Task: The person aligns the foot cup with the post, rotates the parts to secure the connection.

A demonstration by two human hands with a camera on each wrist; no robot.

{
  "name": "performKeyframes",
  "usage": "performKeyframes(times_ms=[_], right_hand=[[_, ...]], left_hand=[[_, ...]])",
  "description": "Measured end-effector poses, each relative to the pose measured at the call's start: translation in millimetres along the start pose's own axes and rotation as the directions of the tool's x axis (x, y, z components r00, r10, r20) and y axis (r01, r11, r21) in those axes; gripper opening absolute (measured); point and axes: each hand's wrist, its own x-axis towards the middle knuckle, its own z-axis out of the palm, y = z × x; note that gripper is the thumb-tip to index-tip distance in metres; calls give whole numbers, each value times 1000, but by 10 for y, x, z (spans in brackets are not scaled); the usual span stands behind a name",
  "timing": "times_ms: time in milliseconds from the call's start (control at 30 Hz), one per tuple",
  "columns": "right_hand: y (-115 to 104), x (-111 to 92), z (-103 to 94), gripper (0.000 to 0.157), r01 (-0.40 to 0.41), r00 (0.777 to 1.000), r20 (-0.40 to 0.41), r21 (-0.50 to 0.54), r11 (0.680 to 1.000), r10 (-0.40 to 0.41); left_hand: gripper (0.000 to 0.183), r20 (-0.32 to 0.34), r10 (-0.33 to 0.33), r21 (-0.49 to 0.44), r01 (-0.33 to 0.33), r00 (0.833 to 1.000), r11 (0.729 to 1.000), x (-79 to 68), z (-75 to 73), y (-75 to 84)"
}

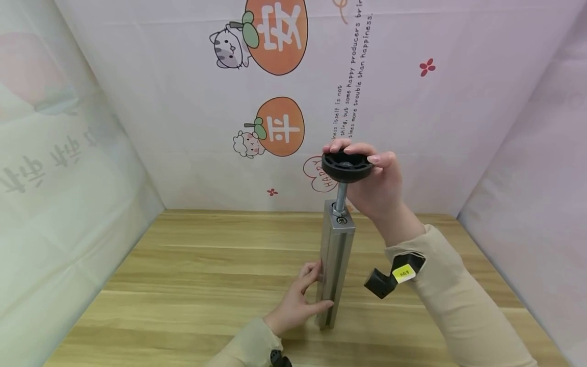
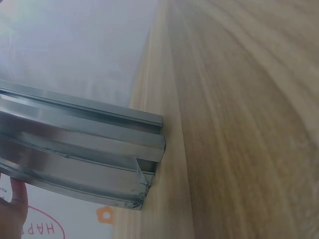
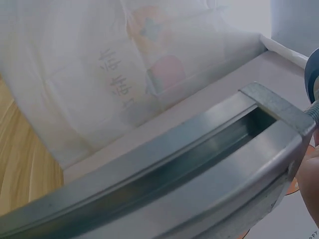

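Observation:
A silver slotted aluminium profile (image 1: pixel 334 270) stands upright on the wooden table, leaning slightly. From its capped top rises a threaded rod (image 1: pixel 341 195) with a nut, carrying a round black levelling foot (image 1: pixel 347 172), its ribbed underside upward. My right hand (image 1: pixel 384 188) grips the foot by its rim, fingers over the far edge and thumb side at the right. Low on the profile, my left hand (image 1: pixel 295 305) holds it between thumb and fingers. In the left wrist view the profile's lower end (image 2: pixel 144 164) is at the wood, a torn film bit on its edge.
Wood-grain table (image 1: pixel 206 270) lies beneath, enclosed by white printed cloth walls at the back (image 1: pixel 183 102) and both sides. A black camera mount (image 1: pixel 382 283) with a yellow label sticks out from the right sleeve; another black mount (image 1: pixel 279 359) sits at the left wrist.

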Motion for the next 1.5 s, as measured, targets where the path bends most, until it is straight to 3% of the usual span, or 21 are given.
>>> performKeyframes(times_ms=[133,267,433,567,800,867,933,1067,1133,1200,1300,1500], right_hand=[[-19,-15,22,34,49,998,-40,-154,987,-56],[-48,-57,68,31,119,987,-62,-354,928,-150],[-101,-114,120,32,142,978,-48,-559,817,-202],[-171,-148,139,35,109,983,-34,-687,718,-182],[-260,-192,162,21,47,990,-35,-830,555,-137],[-280,-200,188,22,40,989,-34,-880,473,-145],[-297,-195,221,26,43,986,-21,-928,369,-167],[-317,-172,286,39,69,975,41,-990,122,-217],[-323,-162,312,45,76,972,64,-996,48,-224],[-330,-158,326,48,77,973,72,-997,17,-220],[-349,-159,327,47,80,978,74,-997,22,-195],[-441,-169,309,45,111,991,109,-994,23,-76]], left_hand=[[98,-8,12,-1,-12,1000,1000,9,9,-22],[98,-8,16,-4,-16,1000,1000,12,13,-52],[99,-7,31,-5,-31,1000,1000,30,3,-39],[98,-1,26,-8,-26,1000,1000,33,4,-38],[95,6,19,-13,-19,1000,1000,10,13,-52],[95,7,28,-14,-28,1000,1000,9,15,-52],[95,7,37,-14,-37,999,999,17,16,-50],[96,6,45,-12,-45,999,999,31,17,-55],[97,3,44,-11,-44,999,999,27,21,-75],[98,-2,43,-11,-43,999,999,16,32,-123],[99,-7,41,2,-41,999,999,-17,54,-219],[102,0,24,134,-24,1000,991,-96,52,-288]])
